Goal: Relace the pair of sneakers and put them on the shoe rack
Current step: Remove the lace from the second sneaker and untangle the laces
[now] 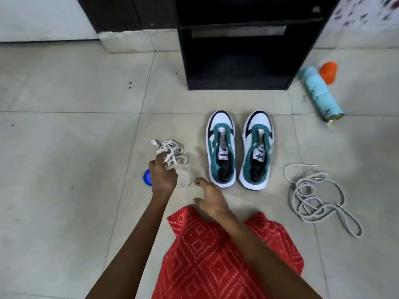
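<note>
**Sneakers (221,152) side by side on the tiles, laces out**

The pair stands upright on the floor (64,147) in front of the black shoe rack (235,80), close together but not touching. Their long axes run straight away from me: toes toward the rack, heels toward my knees. The tongues lie bare, with no lace over them. Each shoe mouth shows a dark lining. A small pale bit sits at the top of each tongue, and I cannot tell what it is.

The rack's lower bay faces me in deep shadow, so I cannot make out its contents. The frame cuts off its upper part.

My left hand (162,178) is curled around a tangle of white laces (172,151), gripping it to the left of the pair, with loops spilling out past my fingers. Under that hand lies something clear and crumpled that I cannot identify, and a blue cap (147,177) is half hidden behind my wrist. My right hand (210,201) holds nothing, fingers loosely spread, near the heel of the nearer shoe.

A grey lace (302,190) lies in loose coils to the right of the pair, well apart from my hands. Farther off, a pale blue spray can (321,93) lies on its side beside an orange cap (328,72). Red patterned cloth (216,255) covers my lap.
</note>
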